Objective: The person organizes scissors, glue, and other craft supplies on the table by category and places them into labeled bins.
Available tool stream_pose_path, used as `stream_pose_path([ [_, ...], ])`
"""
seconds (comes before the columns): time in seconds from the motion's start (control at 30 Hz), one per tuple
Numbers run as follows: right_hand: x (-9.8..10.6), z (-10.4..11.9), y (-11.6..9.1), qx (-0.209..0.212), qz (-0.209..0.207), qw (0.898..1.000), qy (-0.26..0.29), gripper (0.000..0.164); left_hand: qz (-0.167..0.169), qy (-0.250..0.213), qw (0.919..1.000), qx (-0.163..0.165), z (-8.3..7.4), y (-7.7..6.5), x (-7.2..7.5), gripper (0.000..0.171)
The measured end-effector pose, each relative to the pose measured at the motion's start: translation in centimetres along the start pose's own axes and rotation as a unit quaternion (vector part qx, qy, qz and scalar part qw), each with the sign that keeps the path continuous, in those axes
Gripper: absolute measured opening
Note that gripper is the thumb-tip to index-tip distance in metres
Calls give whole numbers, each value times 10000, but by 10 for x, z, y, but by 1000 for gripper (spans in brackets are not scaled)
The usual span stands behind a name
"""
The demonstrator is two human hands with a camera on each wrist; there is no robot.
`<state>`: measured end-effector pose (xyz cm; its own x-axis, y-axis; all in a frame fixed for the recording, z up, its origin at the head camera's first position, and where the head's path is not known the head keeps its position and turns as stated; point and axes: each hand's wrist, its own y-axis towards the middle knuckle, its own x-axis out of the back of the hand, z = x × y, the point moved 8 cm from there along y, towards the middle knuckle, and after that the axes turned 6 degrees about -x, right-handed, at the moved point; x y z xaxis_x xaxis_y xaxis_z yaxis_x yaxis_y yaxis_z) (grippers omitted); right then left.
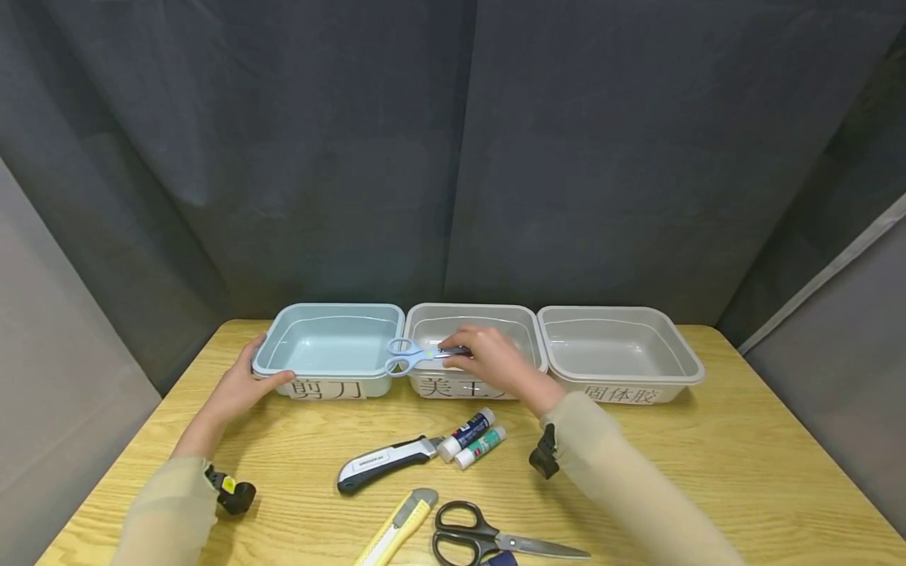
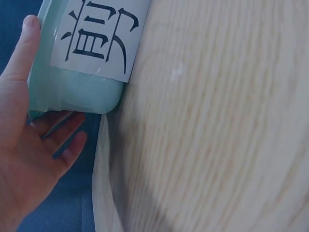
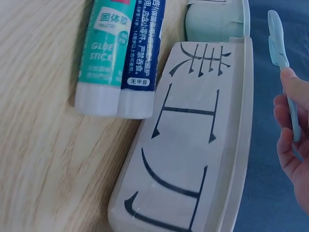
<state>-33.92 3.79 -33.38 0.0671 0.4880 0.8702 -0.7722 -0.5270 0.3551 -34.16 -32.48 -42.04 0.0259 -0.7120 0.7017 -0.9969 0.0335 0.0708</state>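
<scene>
Right grip [image 1: 488, 357] pinched the blue scissors [image 1: 419, 356] by their blades above the middle bin [image 1: 467, 314]; left grip [image 1: 244, 385] held the blue bin [image 1: 379, 386]. Placing seemed the step, the next move calling for a leftward shift and release

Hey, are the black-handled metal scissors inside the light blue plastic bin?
No, the scissors lie on the wooden table, outside the bin.

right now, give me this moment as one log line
right hand: holds blue scissors above middle bin | left hand: touches blue bin | table: black scissors, two cutters, glue sticks
</scene>
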Motion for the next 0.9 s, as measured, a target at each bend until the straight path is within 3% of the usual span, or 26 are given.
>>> stream_pose_path([
  [0.3,-7,9,13,312,-168,9994,41,23,-69,44,10000,-26,2,2,-3,107],
  [0.9,-28,20,45,156,-44,9998,-92,22,-103,-70,9999,-28,2,5,-3,109],
])
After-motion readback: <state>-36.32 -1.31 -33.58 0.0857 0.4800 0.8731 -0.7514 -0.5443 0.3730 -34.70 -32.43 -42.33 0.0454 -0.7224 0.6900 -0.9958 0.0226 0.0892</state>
